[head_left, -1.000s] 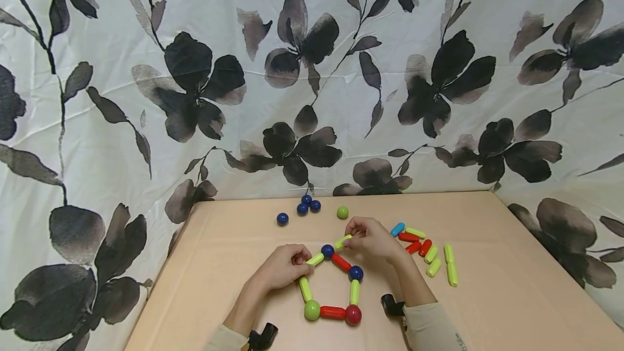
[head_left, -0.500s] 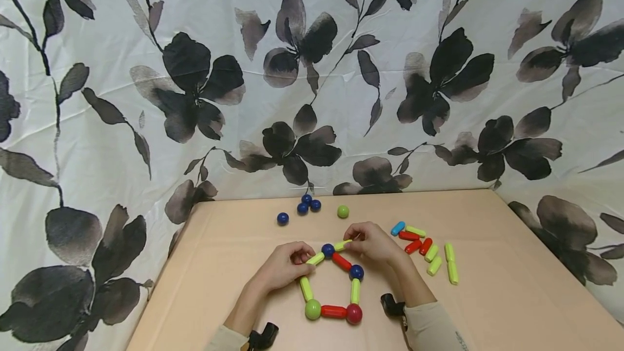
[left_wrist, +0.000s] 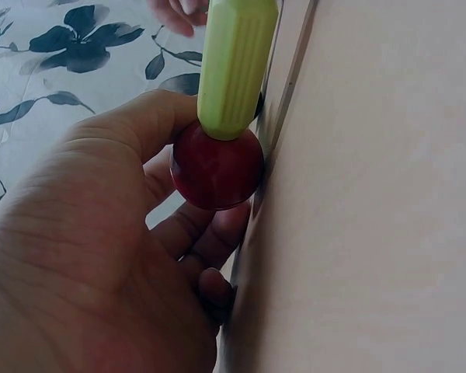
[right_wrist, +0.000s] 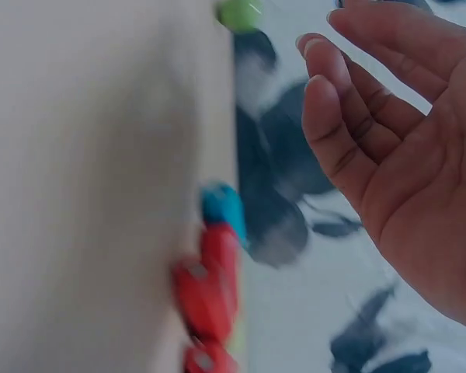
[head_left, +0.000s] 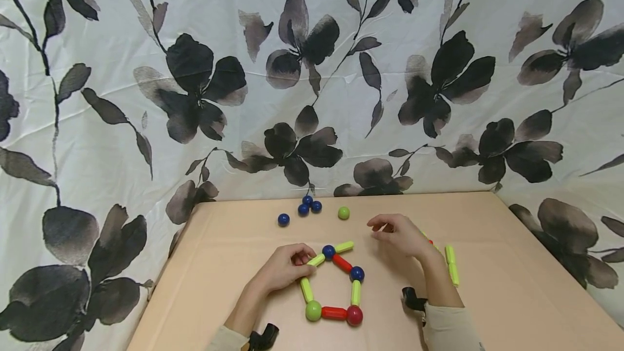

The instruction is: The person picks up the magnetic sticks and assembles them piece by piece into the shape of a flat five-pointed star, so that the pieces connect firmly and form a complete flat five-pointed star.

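Note:
On the table lies a closed ring of building sticks and balls: blue balls (head_left: 357,273) at the top and right, a green ball (head_left: 313,311) and a red ball (head_left: 354,316) in front, joined by red and yellow-green sticks. My left hand (head_left: 285,268) pinches the ring's left corner, a dark red ball (left_wrist: 217,167) that shows in the left wrist view with a yellow-green stick (left_wrist: 237,70) on it. A further yellow-green stick (head_left: 344,247) juts outward from the top blue ball. Right of it, my right hand (head_left: 401,236) hovers with loosely bent fingers, holding nothing.
Several loose blue balls (head_left: 303,209) and one green ball (head_left: 343,213) lie near the table's back edge. Beyond the right forearm are yellow-green sticks (head_left: 452,265); red sticks (right_wrist: 206,299) and a blue stick (right_wrist: 221,206) appear blurred in the right wrist view.
My right hand has let go of the outward yellow-green stick, now joined to the top blue ball, and has moved right toward the loose sticks. The left hand stays at its corner.

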Motion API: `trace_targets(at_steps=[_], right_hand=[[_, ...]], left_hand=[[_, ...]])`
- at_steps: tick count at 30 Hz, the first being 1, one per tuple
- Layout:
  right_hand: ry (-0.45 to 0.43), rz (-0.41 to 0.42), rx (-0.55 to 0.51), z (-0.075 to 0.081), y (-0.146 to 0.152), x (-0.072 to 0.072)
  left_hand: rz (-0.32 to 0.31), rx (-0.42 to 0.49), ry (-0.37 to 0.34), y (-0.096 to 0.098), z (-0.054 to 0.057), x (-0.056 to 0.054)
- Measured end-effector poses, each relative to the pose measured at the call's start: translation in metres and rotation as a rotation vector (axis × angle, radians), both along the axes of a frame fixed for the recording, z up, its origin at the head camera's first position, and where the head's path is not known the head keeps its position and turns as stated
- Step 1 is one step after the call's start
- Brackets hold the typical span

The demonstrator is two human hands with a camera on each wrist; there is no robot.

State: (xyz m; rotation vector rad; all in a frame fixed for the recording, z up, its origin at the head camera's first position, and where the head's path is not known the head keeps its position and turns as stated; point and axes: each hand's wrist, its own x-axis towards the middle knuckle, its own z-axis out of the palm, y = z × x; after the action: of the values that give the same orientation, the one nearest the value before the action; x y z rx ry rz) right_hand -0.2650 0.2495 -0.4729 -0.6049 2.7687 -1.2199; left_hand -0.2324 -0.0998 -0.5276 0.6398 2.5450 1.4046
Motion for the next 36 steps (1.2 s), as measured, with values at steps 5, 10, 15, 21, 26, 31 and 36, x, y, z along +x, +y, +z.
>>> trace_targets(at_steps=[5, 10, 15, 21, 26, 31, 36], right_hand=[[0.034, -0.081, 0.011, 0.014, 0.022, 0.010], [0.090, -0.120, 0.040, 0.013, 0.031, 0.011], [0.150, -0.158, 0.176, -0.004, 0.033, 0.003], [0.213, -0.143, 0.341, -0.026, 0.034, -0.004], [0.274, -0.150, 0.365, -0.031, 0.033, -0.004], [0.266, -0.163, 0.409, -0.030, 0.028, -0.003], [0.213, -0.205, 0.285, -0.022, 0.022, -0.005]], left_hand=[[0.007, -0.004, 0.007, 0.001, -0.001, 0.000], [0.006, -0.007, 0.012, 0.001, -0.002, 0.000], [0.009, -0.013, 0.016, 0.001, -0.002, 0.000], [0.009, -0.015, 0.014, 0.001, 0.000, 0.000], [0.011, -0.014, 0.011, 0.001, 0.000, 0.001], [0.014, -0.011, 0.012, 0.001, 0.000, 0.000], [0.006, -0.007, 0.006, 0.001, 0.000, 0.001]])
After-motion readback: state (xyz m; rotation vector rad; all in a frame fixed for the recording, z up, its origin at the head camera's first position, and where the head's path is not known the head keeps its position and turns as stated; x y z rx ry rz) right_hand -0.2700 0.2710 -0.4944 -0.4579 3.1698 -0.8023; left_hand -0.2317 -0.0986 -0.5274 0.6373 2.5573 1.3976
